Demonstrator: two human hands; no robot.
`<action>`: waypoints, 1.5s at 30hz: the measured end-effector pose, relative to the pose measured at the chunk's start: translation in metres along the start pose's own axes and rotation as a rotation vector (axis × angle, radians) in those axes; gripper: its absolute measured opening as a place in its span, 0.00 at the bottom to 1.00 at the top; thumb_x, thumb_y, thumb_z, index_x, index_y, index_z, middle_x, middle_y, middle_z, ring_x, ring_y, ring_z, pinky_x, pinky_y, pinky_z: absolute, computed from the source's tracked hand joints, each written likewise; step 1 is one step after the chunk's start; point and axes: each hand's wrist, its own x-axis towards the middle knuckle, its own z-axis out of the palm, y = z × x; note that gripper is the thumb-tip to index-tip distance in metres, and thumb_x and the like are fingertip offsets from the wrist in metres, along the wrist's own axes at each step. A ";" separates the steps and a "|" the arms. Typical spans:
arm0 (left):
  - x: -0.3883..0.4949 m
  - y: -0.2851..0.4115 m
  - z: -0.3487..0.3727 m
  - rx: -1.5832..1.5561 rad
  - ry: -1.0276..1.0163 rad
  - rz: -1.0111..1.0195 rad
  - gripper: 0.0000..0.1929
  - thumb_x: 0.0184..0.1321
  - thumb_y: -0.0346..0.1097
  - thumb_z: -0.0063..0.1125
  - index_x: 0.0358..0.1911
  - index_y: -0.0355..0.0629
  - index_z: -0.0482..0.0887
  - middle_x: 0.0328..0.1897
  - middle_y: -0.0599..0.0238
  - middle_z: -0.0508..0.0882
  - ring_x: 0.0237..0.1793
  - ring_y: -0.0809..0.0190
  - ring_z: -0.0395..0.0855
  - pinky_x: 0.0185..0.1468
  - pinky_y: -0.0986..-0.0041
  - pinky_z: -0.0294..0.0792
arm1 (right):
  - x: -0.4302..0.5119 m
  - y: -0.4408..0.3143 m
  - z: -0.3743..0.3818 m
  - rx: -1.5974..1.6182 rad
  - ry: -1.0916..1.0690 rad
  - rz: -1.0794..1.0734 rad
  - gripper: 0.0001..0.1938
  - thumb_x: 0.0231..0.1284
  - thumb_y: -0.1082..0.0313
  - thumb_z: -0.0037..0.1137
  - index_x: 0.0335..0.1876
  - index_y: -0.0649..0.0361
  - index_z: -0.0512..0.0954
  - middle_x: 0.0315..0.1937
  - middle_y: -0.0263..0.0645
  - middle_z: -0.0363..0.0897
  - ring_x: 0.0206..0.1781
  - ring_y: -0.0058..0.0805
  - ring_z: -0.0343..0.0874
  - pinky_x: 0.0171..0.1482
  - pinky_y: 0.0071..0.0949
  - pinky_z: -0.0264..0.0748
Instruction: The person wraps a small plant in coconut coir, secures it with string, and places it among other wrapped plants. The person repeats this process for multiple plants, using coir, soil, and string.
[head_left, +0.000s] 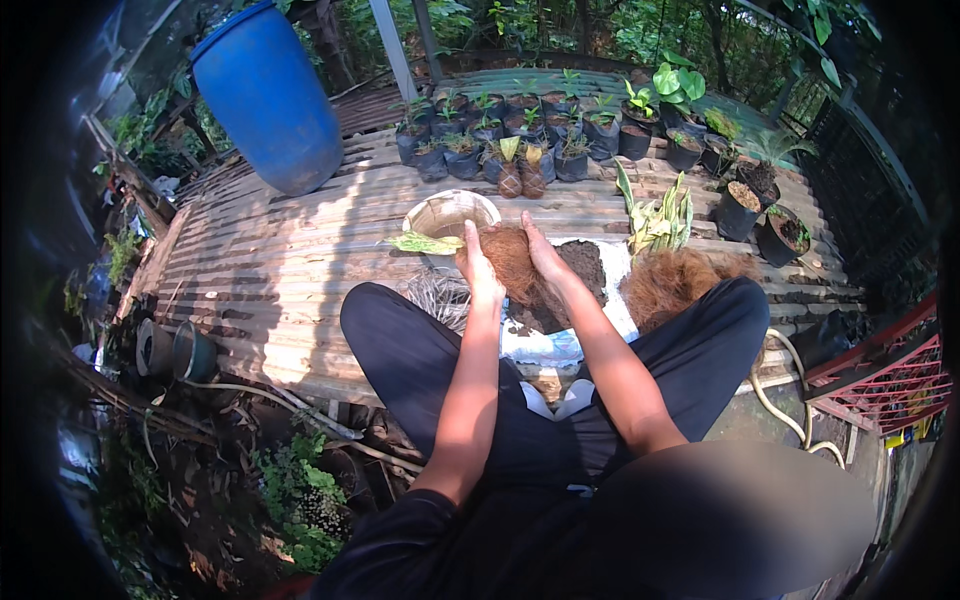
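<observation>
Between my two palms is a ball of brown coconut fibre with a variegated yellow-green leaf sticking out to the left. My left hand presses its left side and my right hand its right side. Below it, dark soil lies heaped on a white plastic sack. Loose coconut fibre is piled by my right knee. Several cut variegated leaves, likely snake plant, lie behind that pile. Greyish strips of twine or raffia are bunched near my left knee.
A pale bucket stands just beyond my left hand. Two finished-looking fibre balls with leaves sit before rows of black-bagged seedlings. Potted plants line the right. A blue plastic drum stands back left on the corrugated sheeting.
</observation>
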 end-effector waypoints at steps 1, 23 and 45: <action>0.003 -0.002 0.000 -0.061 0.067 -0.015 0.20 0.69 0.52 0.61 0.44 0.39 0.80 0.42 0.58 0.85 0.41 0.60 0.85 0.48 0.64 0.80 | 0.011 0.008 -0.004 -0.125 0.059 -0.079 0.38 0.74 0.33 0.36 0.65 0.68 0.68 0.57 0.47 0.79 0.59 0.37 0.79 0.63 0.36 0.73; 0.069 -0.019 -0.070 -0.076 0.258 -0.061 0.38 0.61 0.58 0.67 0.59 0.29 0.71 0.56 0.50 0.81 0.47 0.51 0.86 0.46 0.56 0.84 | 0.008 0.002 -0.033 -0.327 -0.337 -0.294 0.13 0.58 0.64 0.72 0.38 0.63 0.79 0.35 0.32 0.82 0.37 0.20 0.79 0.40 0.23 0.77; 0.007 0.002 0.006 0.106 -0.202 -0.158 0.31 0.77 0.60 0.37 0.65 0.37 0.70 0.62 0.55 0.78 0.61 0.58 0.79 0.62 0.63 0.75 | -0.010 0.008 -0.015 -0.529 0.085 -1.027 0.25 0.78 0.51 0.41 0.69 0.61 0.68 0.68 0.54 0.69 0.73 0.53 0.64 0.73 0.45 0.60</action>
